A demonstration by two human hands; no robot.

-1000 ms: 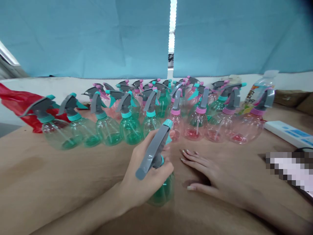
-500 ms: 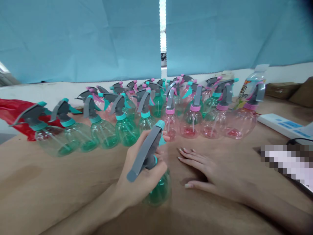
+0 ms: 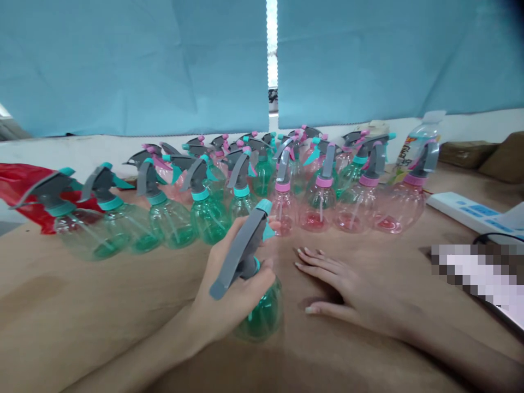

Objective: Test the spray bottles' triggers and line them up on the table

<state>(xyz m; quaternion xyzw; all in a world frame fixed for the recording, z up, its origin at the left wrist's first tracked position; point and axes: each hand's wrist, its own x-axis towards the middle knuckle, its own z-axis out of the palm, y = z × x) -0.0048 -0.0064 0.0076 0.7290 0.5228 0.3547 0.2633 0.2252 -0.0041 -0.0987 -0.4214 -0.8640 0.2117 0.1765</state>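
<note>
Unmoved upright bottle [image 3: 264, 317], nozzle [image 3: 264, 206] forward-right.

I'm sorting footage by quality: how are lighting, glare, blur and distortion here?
Head view, light: brightest at the gap in the blue cloth, shadow beside the right hand, pale glare on the gray lever of the rightmost pink spray bottle; head view, sharpness: the held green spray bottle looks slightly soft, the outer bottles lean outward, probably lens distortion.
</note>
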